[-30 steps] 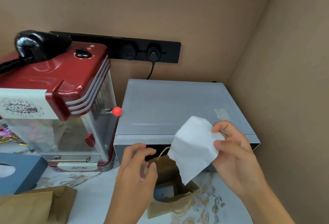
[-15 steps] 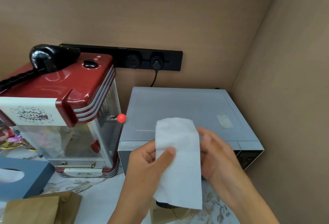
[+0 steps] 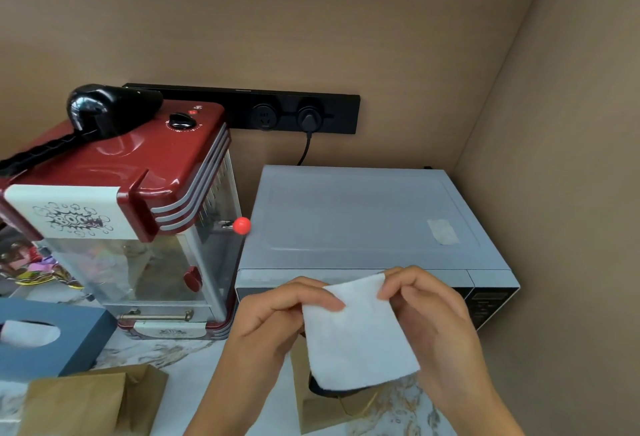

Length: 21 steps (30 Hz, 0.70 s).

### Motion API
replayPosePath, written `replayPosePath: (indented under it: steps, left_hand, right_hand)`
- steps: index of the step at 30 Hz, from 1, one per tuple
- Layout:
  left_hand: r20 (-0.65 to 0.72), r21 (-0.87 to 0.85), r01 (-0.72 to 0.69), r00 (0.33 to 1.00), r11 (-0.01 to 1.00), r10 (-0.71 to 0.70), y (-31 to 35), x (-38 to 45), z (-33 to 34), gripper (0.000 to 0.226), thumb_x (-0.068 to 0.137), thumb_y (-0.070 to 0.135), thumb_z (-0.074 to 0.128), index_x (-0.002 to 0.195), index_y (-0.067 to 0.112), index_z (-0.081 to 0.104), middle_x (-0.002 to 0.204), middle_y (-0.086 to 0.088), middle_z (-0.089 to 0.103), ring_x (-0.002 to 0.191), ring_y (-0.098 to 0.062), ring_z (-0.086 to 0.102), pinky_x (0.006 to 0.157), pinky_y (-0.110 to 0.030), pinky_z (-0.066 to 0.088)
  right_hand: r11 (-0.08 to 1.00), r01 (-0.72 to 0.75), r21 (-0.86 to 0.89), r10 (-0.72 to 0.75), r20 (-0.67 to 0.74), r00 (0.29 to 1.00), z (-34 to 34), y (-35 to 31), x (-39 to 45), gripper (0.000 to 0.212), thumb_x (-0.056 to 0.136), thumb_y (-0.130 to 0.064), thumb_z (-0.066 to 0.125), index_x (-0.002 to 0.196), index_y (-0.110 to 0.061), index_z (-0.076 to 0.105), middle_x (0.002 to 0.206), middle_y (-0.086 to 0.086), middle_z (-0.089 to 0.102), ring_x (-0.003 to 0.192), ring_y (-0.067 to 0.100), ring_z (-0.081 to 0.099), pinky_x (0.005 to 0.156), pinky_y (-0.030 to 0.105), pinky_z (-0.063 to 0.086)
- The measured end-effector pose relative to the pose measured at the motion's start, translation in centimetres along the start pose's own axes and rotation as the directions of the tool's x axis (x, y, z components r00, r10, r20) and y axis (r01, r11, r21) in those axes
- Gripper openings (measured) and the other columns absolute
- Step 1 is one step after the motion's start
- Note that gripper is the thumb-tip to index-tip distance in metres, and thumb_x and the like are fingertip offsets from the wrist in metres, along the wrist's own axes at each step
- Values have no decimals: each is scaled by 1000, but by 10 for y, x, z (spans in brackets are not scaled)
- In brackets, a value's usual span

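Note:
A folded white tissue point(image 3: 358, 335) hangs in front of the silver microwave point(image 3: 356, 217), held up by both hands. My left hand point(image 3: 273, 318) pinches its upper left corner between thumb and fingers. My right hand point(image 3: 433, 311) pinches its upper right corner. Below the tissue an open brown paper bag point(image 3: 322, 408) stands on the marble counter point(image 3: 194, 356), mostly hidden by the tissue and my hands.
A red popcorn machine point(image 3: 138, 207) stands left of the microwave, a black hair dryer point(image 3: 100, 113) lying on top. A blue tissue box point(image 3: 52, 335) and another brown paper bag point(image 3: 86, 401) are at the lower left. Walls close in behind and on the right.
At first only my right hand held the tissue; my left hand came over and took it too. Now both pinch its top corners and it looks shorter and wider.

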State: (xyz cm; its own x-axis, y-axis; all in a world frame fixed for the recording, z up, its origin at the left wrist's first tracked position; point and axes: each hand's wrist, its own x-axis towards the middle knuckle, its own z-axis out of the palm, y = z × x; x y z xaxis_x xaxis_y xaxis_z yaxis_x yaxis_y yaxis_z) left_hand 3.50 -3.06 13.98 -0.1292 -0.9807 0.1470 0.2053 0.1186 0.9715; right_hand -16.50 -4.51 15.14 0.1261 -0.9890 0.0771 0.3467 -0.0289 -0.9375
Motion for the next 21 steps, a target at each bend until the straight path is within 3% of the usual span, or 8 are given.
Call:
replayPosePath:
  steps: [3, 6, 7, 9, 12, 15, 18, 21]
  left_hand:
    - [3, 244, -64, 998, 968, 65, 6, -2, 1, 30, 84, 40, 55, 87, 24, 80, 98, 7, 71, 93, -11, 64, 70, -25, 49]
    - [-92, 310, -66, 991, 948, 99, 4, -2, 8, 16, 78, 36, 66, 82, 26, 78, 91, 6, 72, 79, -19, 64, 63, -25, 50]
    - [-118, 278, -56, 989, 959, 92, 3, -2, 10, 9, 77, 28, 70, 82, 25, 77, 90, 5, 73, 77, -20, 66, 62, -25, 52]
    - [-146, 156, -23, 988, 987, 46, 2, -1, 13, 18, 76, 17, 73, 90, 28, 72, 90, 1, 74, 79, -17, 72, 62, -27, 59]
    - [-187, 28, 33, 982, 999, -27, -2, 0, 18, 40, 69, 27, 78, 104, 37, 62, 91, -5, 73, 81, -22, 74, 64, -32, 62]
    - [-267, -87, 149, 949, 985, -167, -12, -1, 34, 43, 61, 43, 78, 101, 43, 64, 91, 3, 75, 79, -18, 75, 61, -30, 60]
    - [-344, -226, 222, 893, 949, -291, -23, -3, 47, 28, 65, 39, 76, 92, 33, 69, 85, 0, 76, 71, -16, 73, 56, -32, 57]
    - [-386, -277, 229, 863, 933, -326, -27, -4, 51, 7, 81, 25, 74, 88, 25, 71, 85, -6, 77, 69, -18, 74, 54, -33, 57]
  right_hand:
    - [998, -37, -49, 36, -17, 999, 1, -2, 2, 25, 78, -32, 65, 82, -8, 61, 73, 6, 57, 63, 21, 51, 51, 29, 38]
    - [991, -103, -81, 106, 26, 994, 5, 2, 3, 31, 78, -21, 75, 106, -18, 61, 82, 11, 71, 69, 20, 65, 53, 28, 52]
    - [989, -111, -94, 114, 24, 993, 6, 3, 3, 31, 79, -16, 74, 107, -19, 62, 86, 13, 74, 72, 20, 68, 55, 29, 54]
    - [987, -110, -115, 109, -18, 994, 8, 4, 4, 24, 78, -14, 74, 100, -19, 66, 90, 15, 76, 73, 19, 70, 56, 28, 55]
    - [988, -96, -120, 88, -72, 993, 11, 3, 2, 15, 78, -19, 75, 93, -20, 70, 90, 12, 77, 71, 17, 71, 54, 28, 55]
    - [992, -75, -104, 61, -124, 990, 17, 8, -3, 13, 79, -23, 74, 92, -22, 71, 87, 8, 78, 70, 16, 72, 54, 29, 56]
    - [991, -94, -94, 77, -171, 982, 22, 17, -9, 17, 90, -16, 64, 96, -29, 73, 81, -1, 77, 68, 11, 71, 55, 26, 57]
    - [985, -135, -106, 116, -168, 979, 23, 21, -13, 29, 92, -7, 60, 99, -32, 73, 85, -4, 78, 71, 10, 72, 60, 25, 58]
